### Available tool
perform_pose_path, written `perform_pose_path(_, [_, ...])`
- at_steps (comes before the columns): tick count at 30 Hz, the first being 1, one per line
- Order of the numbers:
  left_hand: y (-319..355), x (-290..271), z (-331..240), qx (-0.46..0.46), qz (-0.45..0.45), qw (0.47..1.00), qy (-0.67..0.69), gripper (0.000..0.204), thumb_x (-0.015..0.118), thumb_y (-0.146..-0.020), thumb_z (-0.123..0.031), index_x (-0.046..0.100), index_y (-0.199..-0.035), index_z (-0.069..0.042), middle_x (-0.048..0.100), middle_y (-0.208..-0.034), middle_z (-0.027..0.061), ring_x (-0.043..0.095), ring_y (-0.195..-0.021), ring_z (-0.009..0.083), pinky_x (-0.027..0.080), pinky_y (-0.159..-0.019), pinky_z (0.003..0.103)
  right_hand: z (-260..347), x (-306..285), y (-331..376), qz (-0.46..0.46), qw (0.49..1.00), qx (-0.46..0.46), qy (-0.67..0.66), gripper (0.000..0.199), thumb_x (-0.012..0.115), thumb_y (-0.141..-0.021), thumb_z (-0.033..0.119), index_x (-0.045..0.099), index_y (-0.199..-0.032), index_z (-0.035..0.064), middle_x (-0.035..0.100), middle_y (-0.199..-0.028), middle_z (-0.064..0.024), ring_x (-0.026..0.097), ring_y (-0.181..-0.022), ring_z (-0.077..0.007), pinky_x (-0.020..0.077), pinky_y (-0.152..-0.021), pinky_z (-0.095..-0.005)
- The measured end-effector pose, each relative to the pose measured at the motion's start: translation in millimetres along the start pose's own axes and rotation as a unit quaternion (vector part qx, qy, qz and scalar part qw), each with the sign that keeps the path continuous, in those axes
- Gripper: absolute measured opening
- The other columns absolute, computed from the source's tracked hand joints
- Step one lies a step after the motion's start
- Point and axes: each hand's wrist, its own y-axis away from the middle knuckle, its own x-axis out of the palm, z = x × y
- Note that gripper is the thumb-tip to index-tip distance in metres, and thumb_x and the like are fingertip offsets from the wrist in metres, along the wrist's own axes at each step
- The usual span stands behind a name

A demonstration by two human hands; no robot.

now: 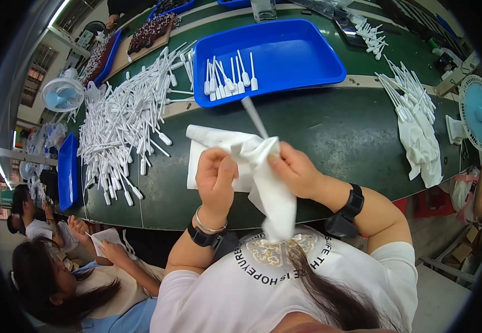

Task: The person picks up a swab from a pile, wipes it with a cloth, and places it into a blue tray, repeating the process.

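Note:
A white cloth (277, 191) hangs bunched in front of me, its lower end blurred near my shirt. My right hand (296, 171) is closed on the cloth, thumb pressed into its upper fold. From the top of that fold sticks a thin white stem (255, 117), smeared by motion; its lower part is hidden in the cloth. My left hand (216, 176) is closed with curled fingers against the cloth's left part; what is inside them is hidden. Beyond, a blue tray (291, 53) holds several white plastic paddle-shaped pieces (240, 77) with thin stems, lined up at its left.
A large heap of similar white pieces (122, 122) covers the green table (341, 127) to the left. More pieces (404, 91) lie on a white cloth (421, 147) at right, beside a fan (477, 111). At lower left another person (58, 272) holds a white cloth.

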Motion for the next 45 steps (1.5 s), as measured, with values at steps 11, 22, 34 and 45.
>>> perform_pose_path(11, [-5.5,-7.1,3.0,0.071,-0.069,0.99,0.098,0.01,0.049,-0.085,-0.009,0.05,-0.091,-0.001,0.05,-0.066,0.0003,0.043,-0.059,0.0044,0.035,-0.054,0.017,-13.7,12.4,6.4,0.043,0.959,-0.123,0.252,0.016,0.048,-0.084,0.019,0.047,-0.087,0.0036,0.052,-0.058,-0.0136,0.053,-0.052,-0.0317,0.0425,-0.046,-0.0351])
perform_pose_path(22, [-4.0,-24.8,-6.2,0.052,-0.037,0.991,0.118,0.014,0.041,-0.089,-0.014,0.048,-0.086,-0.002,0.05,-0.072,0.0026,0.045,-0.06,0.006,0.036,-0.051,0.018,-5.2,-14.3,-2.5,0.126,0.991,-0.015,0.048,0.026,0.042,-0.089,0.025,0.051,-0.094,0.0008,0.057,-0.07,-0.003,0.054,-0.062,-0.0104,0.0426,-0.055,-0.0247])
perform_pose_path(34, [-1.7,-9.1,-0.9,0.037,-0.049,0.998,0.014,0.015,0.041,-0.09,-0.016,0.048,-0.087,-0.003,0.051,-0.07,0.0027,0.043,-0.057,0.0061,0.036,-0.051,0.018,-6.4,-8.0,-8.1,0.074,0.993,0.054,-0.069,0.028,0.04,-0.09,0.027,0.054,-0.094,0.0031,0.055,-0.082,0.0008,0.05,-0.074,-0.0049,0.0421,-0.064,-0.0202])
perform_pose_path(45, [1.1,8.9,-9.7,0.021,0.003,0.994,-0.112,0.011,0.043,-0.088,-0.01,0.049,-0.087,-0.001,0.052,-0.068,0.0039,0.047,-0.059,0.0084,0.039,-0.053,0.02,-13.7,-3.0,-5.0,0.058,0.996,0.069,-0.024,0.026,0.039,-0.09,0.025,0.054,-0.091,0.0033,0.054,-0.079,0.0017,0.049,-0.074,-0.0049,0.0413,-0.064,-0.0208])
